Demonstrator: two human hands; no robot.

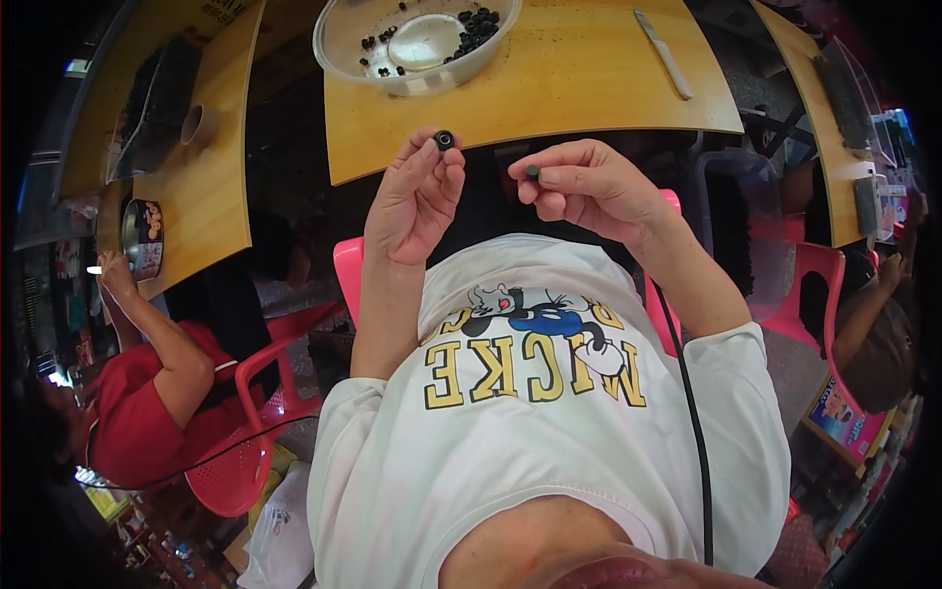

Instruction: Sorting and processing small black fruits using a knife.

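Observation:
Between the thumb and fingertips of my left hand [420, 191] is a small black ring-shaped part [444, 140], its pale-rimmed hole facing up. My right hand [594, 187] pinches a small dark green plug-like piece [533, 172] between thumb and forefinger. Both hands are raised in front of my chest, apart from each other, just off the near edge of the wooden table [549, 88]. Beyond my left hand stands a translucent plastic bowl [397, 85] with several small black parts [478, 31] lying in it, mostly heaped on its right side.
A slim knife-like tool [665, 57] lies at the table's right. At the left, a person in red [162, 412] sits by another table with a round tin [145, 240] and a cup [199, 126]. Pink chairs [800, 285] and another person's arm [868, 314] are at the right.

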